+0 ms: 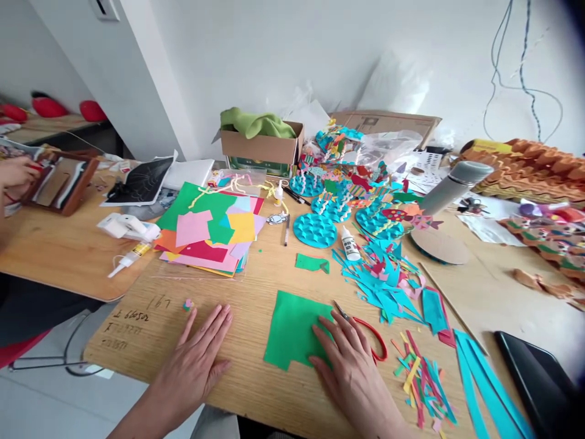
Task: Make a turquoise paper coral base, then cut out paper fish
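My left hand (201, 353) lies flat on the bare wood at the table's near side, fingers stretched out, holding nothing. Just beyond its fingertips are some tiny paper bits (188, 303). My right hand (345, 353) rests with spread fingers on the right part of a green paper sheet (292, 326), which has a notch cut from its lower edge. Red-handled scissors (381, 344) lie beside and partly under that hand, their tip pointing away from me. Farther off sits a smaller green paper scrap (312, 263).
A stack of coloured paper (201, 228) lies back left. Blue round pieces (315, 230), a glue bottle (350, 245) and blue scraps (388, 286) fill the middle right. Paper strips (423, 384) and a phone (532, 378) are at right. Another person's hand (18, 174) is at far left.
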Demonstrator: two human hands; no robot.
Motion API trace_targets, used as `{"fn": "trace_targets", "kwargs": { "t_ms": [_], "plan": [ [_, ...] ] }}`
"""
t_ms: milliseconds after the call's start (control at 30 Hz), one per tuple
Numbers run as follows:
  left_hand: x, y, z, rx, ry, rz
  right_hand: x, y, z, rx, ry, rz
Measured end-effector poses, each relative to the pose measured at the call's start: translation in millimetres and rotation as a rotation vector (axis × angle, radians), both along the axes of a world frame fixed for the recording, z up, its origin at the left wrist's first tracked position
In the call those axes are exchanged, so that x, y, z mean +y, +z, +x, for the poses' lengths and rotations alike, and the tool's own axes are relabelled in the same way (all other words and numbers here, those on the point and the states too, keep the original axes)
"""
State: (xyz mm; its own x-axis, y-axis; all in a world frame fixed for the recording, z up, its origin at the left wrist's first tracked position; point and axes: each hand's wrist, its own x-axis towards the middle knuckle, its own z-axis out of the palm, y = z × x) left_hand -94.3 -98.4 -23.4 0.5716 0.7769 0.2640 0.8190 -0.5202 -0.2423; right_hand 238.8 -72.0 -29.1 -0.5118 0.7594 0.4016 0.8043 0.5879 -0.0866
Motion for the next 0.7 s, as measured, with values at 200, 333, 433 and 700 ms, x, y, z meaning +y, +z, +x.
{"fn": "trace_targets", "kwargs": {
  "t_ms": [200,333,433,700],
  "plan": [
    [10.1,28.3,-2.9,0.0,-0.01,-0.042,13.1,-2.4,-3.0,0.1,0.025,0.07],
    [65.9,67.8,-28.9,-0.169,0.228,-0.128,14.6,0.7,-5.2,0.23,0.061,0.098],
    [127.9,90.3,-53.9,-0.205,0.565,-0.186,15.5,2.9,-4.0,0.286,0.069,0.119],
    [213.6,69.2,-75.1,-0.023,0.685,-0.387,15.7,2.6,0.1,0.33,0.063,0.154]
  ]
}}
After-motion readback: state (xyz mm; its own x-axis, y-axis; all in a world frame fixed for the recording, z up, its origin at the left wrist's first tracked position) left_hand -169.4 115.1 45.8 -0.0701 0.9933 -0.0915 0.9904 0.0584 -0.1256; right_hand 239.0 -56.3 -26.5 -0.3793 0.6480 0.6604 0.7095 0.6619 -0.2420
